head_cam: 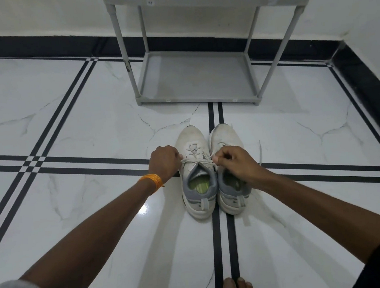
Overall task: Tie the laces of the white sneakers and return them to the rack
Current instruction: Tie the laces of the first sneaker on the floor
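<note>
On the tiled floor [78, 122] at 6 o'clock from the rack [195, 78], left hand [164, 161] and right hand [231, 162] each pinch a lace end [205, 159] – thin, limp cord, likely slippery – over the left of the light, soft white sneakers [197, 180].

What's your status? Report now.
Left hand and right hand pulling laces of left sneaker. Right sneaker untied. Rack ahead, unobstructed.

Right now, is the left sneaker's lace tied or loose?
Loose: left hand and right hand pull lace ends apart over the left sneaker; no bow shows.
</note>
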### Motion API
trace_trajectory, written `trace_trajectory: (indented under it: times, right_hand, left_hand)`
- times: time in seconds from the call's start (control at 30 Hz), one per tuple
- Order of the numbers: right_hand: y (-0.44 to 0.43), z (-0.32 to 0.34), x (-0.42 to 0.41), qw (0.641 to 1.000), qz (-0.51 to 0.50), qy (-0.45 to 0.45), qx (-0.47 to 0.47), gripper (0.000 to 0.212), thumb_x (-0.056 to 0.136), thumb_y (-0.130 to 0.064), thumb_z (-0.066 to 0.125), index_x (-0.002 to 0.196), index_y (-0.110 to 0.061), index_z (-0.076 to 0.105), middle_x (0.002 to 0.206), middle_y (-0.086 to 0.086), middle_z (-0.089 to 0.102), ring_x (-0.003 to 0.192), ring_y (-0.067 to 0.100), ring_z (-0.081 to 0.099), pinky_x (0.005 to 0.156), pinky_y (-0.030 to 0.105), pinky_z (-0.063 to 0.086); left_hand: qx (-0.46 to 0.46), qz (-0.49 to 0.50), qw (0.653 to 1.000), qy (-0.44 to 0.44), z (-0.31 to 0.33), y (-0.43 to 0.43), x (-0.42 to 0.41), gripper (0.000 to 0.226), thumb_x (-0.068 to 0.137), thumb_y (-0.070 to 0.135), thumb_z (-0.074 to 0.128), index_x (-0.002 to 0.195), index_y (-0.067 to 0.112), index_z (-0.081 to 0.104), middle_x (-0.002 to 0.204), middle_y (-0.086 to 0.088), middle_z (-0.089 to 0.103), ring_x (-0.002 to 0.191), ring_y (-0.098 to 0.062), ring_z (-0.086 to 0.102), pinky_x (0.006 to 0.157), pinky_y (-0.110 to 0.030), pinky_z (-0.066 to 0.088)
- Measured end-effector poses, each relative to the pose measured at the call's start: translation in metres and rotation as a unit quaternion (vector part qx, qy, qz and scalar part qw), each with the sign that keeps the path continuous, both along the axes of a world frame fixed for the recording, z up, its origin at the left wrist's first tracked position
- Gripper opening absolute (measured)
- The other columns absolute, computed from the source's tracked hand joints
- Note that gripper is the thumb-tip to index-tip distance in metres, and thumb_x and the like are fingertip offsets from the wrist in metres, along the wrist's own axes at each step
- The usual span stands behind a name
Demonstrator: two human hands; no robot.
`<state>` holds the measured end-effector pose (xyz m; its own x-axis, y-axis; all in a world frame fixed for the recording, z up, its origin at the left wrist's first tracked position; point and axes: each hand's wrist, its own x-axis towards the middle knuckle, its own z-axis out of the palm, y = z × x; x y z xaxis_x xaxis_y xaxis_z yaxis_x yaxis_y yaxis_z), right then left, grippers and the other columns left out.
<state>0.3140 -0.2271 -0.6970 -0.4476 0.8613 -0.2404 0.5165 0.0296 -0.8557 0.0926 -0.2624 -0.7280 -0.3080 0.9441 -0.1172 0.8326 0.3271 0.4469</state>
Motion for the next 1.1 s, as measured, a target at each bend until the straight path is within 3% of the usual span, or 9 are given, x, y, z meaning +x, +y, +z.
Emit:
trace_trajectory:
  times: [0.1, 0.23, 0.33, 0.43, 0.6, 0.73, 0.8, 0.93, 1.1]
  right_hand:
    - [-0.002, 0.004, 0.004, 0.999, 0.006, 0.043, -0.029, 0.015, 0.092, -0.017, 0.066, 0.077, -0.013, 0.064, 0.095, 0.019, 0.07, 0.088, 0.026, 0.065, 0.083, 0.038, 0.05]
    - [0.002, 0.012, -0.004, 0.991, -0.024, 0.102, -0.089, 0.016, 0.094, -0.017, 0.064, 0.079, -0.011, 0.062, 0.074, 0.002, 0.064, 0.07, 0.007, 0.058, 0.067, 0.017, 0.045]
    - [0.008, 0.012, -0.006, 0.979, -0.052, 0.145, -0.134, 0.021, 0.093, -0.016, 0.064, 0.074, -0.015, 0.058, 0.074, 0.006, 0.07, 0.07, 0.014, 0.06, 0.063, 0.022, 0.044]
    - [0.012, 0.016, -0.005, 0.971, -0.052, 0.16, -0.169, 0.024, 0.095, -0.014, 0.062, 0.073, -0.015, 0.053, 0.096, 0.016, 0.075, 0.07, 0.01, 0.065, 0.055, 0.018, 0.043]
    - [0.011, 0.02, -0.018, 0.986, -0.01, 0.068, -0.152, 0.015, 0.096, -0.016, 0.061, 0.086, -0.009, 0.053, 0.084, 0.012, 0.072, 0.057, 0.01, 0.055, 0.046, 0.018, 0.043]
    - [0.013, 0.02, -0.027, 0.997, 0.041, -0.036, -0.053, 0.016, 0.09, -0.024, 0.068, 0.088, -0.009, 0.063, 0.076, 0.003, 0.067, 0.064, 0.013, 0.058, 0.063, 0.029, 0.048]
    - [0.014, 0.022, -0.028, 0.993, 0.072, -0.089, -0.007, 0.017, 0.081, -0.028, 0.076, 0.084, -0.014, 0.067, 0.081, 0.0, 0.072, 0.073, 0.014, 0.063, 0.07, 0.032, 0.05]
    - [0.013, 0.028, -0.028, 0.985, 0.116, -0.124, 0.029, 0.02, 0.076, -0.027, 0.082, 0.079, -0.012, 0.071, 0.075, -0.003, 0.072, 0.066, 0.006, 0.061, 0.063, 0.02, 0.044]
    - [0.014, 0.031, -0.024, 0.98, 0.127, -0.134, 0.071, 0.022, 0.082, -0.03, 0.077, 0.077, -0.011, 0.068, 0.064, -0.004, 0.064, 0.056, 0.002, 0.054, 0.054, 0.011, 0.04]
  left_hand:
    - [-0.008, 0.01, 1.0, -0.01, 0.0, 0.002, 0.003, 0.03, 0.093, 0.031, 0.059, 0.094, 0.006, 0.076, 0.092, -0.014, 0.076, 0.086, -0.032, 0.067, 0.071, -0.033, 0.049]
    - [-0.002, 0.041, 0.996, -0.081, -0.005, 0.003, 0.0, 0.034, 0.092, 0.032, 0.062, 0.082, 0.002, 0.073, 0.082, -0.012, 0.074, 0.082, -0.032, 0.068, 0.07, -0.033, 0.052]
    - [0.034, 0.104, 0.961, -0.252, -0.005, 0.0, -0.004, 0.037, 0.088, 0.031, 0.069, 0.074, -0.002, 0.071, 0.07, -0.011, 0.071, 0.062, -0.022, 0.065, 0.056, -0.027, 0.056]
    - [0.04, 0.14, 0.908, -0.392, -0.001, -0.003, -0.009, 0.034, 0.085, 0.029, 0.074, 0.085, -0.005, 0.071, 0.074, -0.014, 0.068, 0.056, -0.016, 0.056, 0.044, -0.02, 0.045]
    - [0.03, 0.153, 0.842, -0.516, 0.006, -0.002, -0.01, 0.028, 0.087, 0.016, 0.072, 0.105, -0.004, 0.066, 0.088, -0.017, 0.07, 0.065, -0.015, 0.066, 0.056, -0.022, 0.055]
    - [0.001, 0.112, 0.817, -0.565, 0.01, -0.001, -0.023, 0.021, 0.084, 0.017, 0.076, 0.102, 0.009, 0.069, 0.089, -0.01, 0.069, 0.071, -0.017, 0.063, 0.059, -0.024, 0.055]
    - [-0.028, 0.056, 0.83, -0.554, 0.012, -0.002, -0.032, 0.023, 0.083, 0.017, 0.076, 0.103, 0.01, 0.069, 0.088, -0.009, 0.071, 0.074, -0.017, 0.067, 0.064, -0.025, 0.057]
    - [-0.056, -0.094, 0.914, -0.391, 0.017, -0.002, -0.046, 0.025, 0.076, 0.012, 0.082, 0.096, 0.002, 0.072, 0.085, -0.012, 0.069, 0.074, -0.014, 0.066, 0.064, -0.023, 0.056]
    - [0.026, 0.041, 0.904, -0.424, 0.019, 0.004, -0.032, 0.009, 0.08, 0.003, 0.072, 0.088, 0.005, 0.068, 0.078, -0.012, 0.067, 0.069, -0.026, 0.066, 0.07, -0.042, 0.061]
